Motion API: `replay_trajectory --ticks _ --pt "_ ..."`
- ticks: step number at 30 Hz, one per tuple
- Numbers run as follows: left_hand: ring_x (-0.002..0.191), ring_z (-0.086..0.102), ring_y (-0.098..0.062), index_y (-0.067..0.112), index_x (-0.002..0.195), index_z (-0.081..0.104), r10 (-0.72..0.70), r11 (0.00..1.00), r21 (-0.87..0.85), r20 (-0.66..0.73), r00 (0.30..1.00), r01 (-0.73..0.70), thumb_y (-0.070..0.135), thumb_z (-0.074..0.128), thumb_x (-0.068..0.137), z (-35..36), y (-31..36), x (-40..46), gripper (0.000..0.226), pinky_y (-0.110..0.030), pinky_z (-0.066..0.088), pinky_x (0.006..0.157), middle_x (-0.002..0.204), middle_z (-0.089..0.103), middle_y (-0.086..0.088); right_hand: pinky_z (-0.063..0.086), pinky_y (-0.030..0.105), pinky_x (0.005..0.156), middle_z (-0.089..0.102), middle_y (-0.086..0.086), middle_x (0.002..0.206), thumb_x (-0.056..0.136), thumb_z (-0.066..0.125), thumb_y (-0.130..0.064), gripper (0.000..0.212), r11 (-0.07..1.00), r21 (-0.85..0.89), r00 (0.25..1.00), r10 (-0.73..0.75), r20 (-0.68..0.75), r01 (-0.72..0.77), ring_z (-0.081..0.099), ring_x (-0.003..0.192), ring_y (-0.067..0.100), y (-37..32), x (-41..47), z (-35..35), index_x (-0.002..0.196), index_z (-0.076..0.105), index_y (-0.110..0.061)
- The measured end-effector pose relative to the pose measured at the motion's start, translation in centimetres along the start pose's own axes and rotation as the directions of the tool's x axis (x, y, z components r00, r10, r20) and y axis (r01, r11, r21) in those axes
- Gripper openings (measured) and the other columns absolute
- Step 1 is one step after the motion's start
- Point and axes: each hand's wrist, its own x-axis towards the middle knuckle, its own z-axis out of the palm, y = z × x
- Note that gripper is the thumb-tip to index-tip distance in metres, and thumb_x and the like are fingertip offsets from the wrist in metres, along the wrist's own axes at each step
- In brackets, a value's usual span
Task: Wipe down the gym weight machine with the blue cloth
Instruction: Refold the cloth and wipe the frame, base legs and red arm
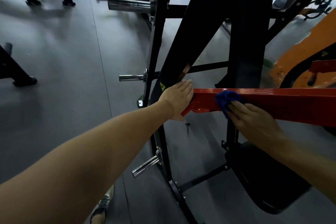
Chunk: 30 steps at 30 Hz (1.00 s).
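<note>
Right hand [254,116] pressing blue cloth [226,100] on red bar [291,103] (left hand [179,98] steadying)

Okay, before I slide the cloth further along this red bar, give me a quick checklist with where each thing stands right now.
1. Blue cloth against the red bar: ok, bunched on its near face.
2. Right hand controlling the cloth: ok, fingers press it to the bar.
3. Left hand steadying: ok, flat over the bar's left end.
4. Path to the right free: ok as far as the frame shows.
5. Bar's far side clean: cannot tell, hidden.
6. Black upright wiped: cannot tell.
</note>
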Motion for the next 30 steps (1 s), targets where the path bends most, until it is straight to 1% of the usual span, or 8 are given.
replay_trajectory --ticks 2,6,10,16,22,24,27,30 --pt "0.156 0.002 -0.037 -0.006 0.157 0.011 -0.002 1.0 -0.003 -0.014 1.0 0.002 0.08 0.055 0.081 -0.1 -0.1 0.0 0.123 -0.044 -0.004 0.125 0.166 0.012 -0.025 0.047 0.042 0.099 0.052 0.023 0.143 0.075 0.072 -0.004 0.059 0.998 0.045 0.999 0.039 -0.02 -0.038 0.047 0.135 0.036 -0.5 1.3 -0.5 0.133 0.059 0.0" --pt "0.155 0.006 -0.035 -0.004 0.156 0.015 -0.017 1.0 0.014 -0.041 0.999 0.018 0.077 0.058 0.081 0.6 0.1 0.4 0.119 -0.043 -0.005 0.124 0.165 0.016 -0.023 0.039 0.033 0.108 0.031 0.012 0.16 0.099 0.045 -0.02 0.058 1.0 -0.007 0.998 0.017 -0.062 -0.017 0.031 0.147 0.028 -4.3 7.1 0.0 0.154 0.03 -0.01" --pt "0.155 0.011 -0.034 -0.002 0.155 0.023 -0.005 1.0 0.023 -0.071 0.997 0.007 0.077 0.064 0.074 1.5 -0.1 0.9 0.121 -0.042 -0.006 0.124 0.164 0.022 -0.02 0.036 0.028 0.104 0.032 0.005 0.159 0.099 0.03 -0.019 0.055 0.998 -0.022 0.998 0.055 -0.01 -0.055 0.029 0.147 0.021 -6.6 12.5 1.3 0.154 0.029 -0.015" --pt "0.153 0.017 -0.034 0.0 0.152 0.03 0.007 0.999 0.043 -0.048 0.999 -0.005 0.076 0.071 0.069 1.2 -0.1 0.8 0.119 -0.043 -0.002 0.125 0.16 0.03 -0.017 0.036 0.027 0.1 0.036 0.003 0.155 0.099 0.052 -0.026 0.062 0.994 -0.025 0.994 0.111 0.005 -0.111 0.03 0.146 0.023 -6.4 12.8 1.3 0.153 0.023 -0.015" --pt "0.154 0.012 -0.035 -0.002 0.155 0.021 -0.007 0.997 0.072 -0.026 1.0 0.008 0.077 0.067 0.074 0.7 0.1 0.3 0.123 -0.043 -0.006 0.123 0.163 0.023 -0.02 0.034 0.034 0.108 0.028 0.013 0.161 0.1 0.043 -0.019 0.063 0.991 -0.119 0.998 0.061 -0.021 -0.063 0.021 0.15 0.032 -3.9 7.8 1.4 0.157 0.016 -0.008" --pt "0.154 0.011 -0.037 -0.004 0.155 0.018 0.006 0.996 0.089 -0.021 1.0 -0.004 0.076 0.068 0.074 0.6 0.0 0.2 0.124 -0.044 -0.005 0.123 0.163 0.022 -0.023 0.034 0.039 0.11 0.035 0.014 0.158 0.098 0.047 -0.018 0.056 0.997 -0.037 0.996 0.066 -0.061 -0.069 0.023 0.15 0.035 -3.3 6.7 1.4 0.152 0.033 -0.009" --pt "0.154 0.01 -0.037 -0.005 0.156 0.015 0.025 0.991 0.129 -0.008 1.0 -0.024 0.066 0.074 0.076 0.5 -0.3 0.3 0.122 -0.044 -0.004 0.124 0.163 0.019 -0.024 0.037 0.041 0.108 0.044 0.014 0.153 0.094 0.05 -0.01 0.054 0.929 0.285 0.957 0.273 -0.097 -0.236 0.03 0.148 0.033 -5.1 6.8 1.3 0.147 0.045 -0.006" --pt "0.155 0.008 -0.037 -0.005 0.156 0.012 0.089 0.976 0.2 -0.026 0.996 -0.082 0.038 0.067 0.092 0.5 -0.6 0.5 0.095 -0.045 -0.001 0.125 0.164 0.018 -0.024 0.039 0.044 0.111 0.034 0.015 0.158 0.089 0.065 -0.006 0.068 0.569 0.704 0.837 0.543 0.066 -0.424 0.024 0.15 0.03 -9.4 8.9 -0.1 0.151 0.038 -0.004"
